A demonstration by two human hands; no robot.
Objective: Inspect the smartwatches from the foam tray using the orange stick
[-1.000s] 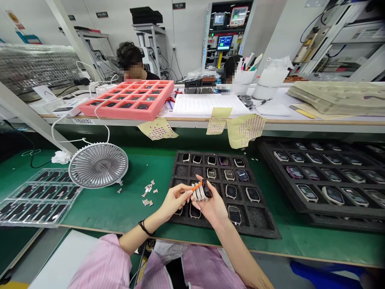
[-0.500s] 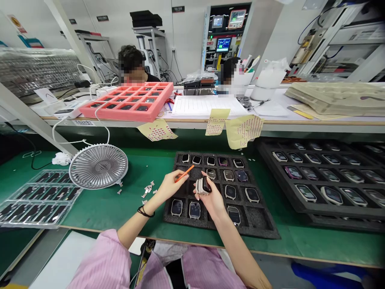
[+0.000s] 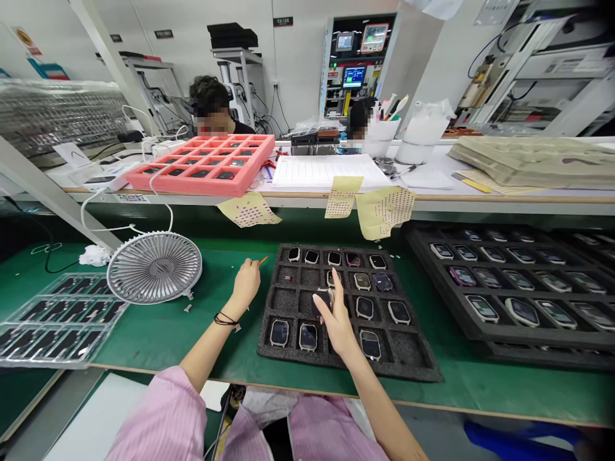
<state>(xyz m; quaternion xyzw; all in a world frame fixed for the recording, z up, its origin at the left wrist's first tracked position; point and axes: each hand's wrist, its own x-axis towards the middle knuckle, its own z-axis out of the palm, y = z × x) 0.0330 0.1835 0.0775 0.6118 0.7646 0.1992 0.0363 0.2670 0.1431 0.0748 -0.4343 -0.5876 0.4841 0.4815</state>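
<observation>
My left hand [image 3: 246, 282] is closed on a thin orange stick [image 3: 263, 260], its tip poking out past the fingers, left of the black foam tray [image 3: 296, 299]. Most of the stick is hidden by the hand. Over the tray's middle, my right hand [image 3: 339, 317] has thumb and index finger around a smartwatch [image 3: 325, 297], low at a compartment; the hand partly covers it. Other strapless smartwatches, such as one with a silver case [image 3: 365, 308], lie face up in the tray. Some compartments hold nothing, and one has a small piece [image 3: 287, 278].
A grey round fan [image 3: 154, 266] and a clear plastic tray of black parts [image 3: 57, 314] are at left. Stacked foam trays of watches [image 3: 509, 282] stand at right. On the shelf sits a pink foam tray [image 3: 240, 182]; yellow sheets [image 3: 343, 197] hang from its edge. Two people sit beyond.
My left hand has moved left with the orange stick, away from the smartwatch. My right hand has lowered the smartwatch and turned, so its back now faces up more.
</observation>
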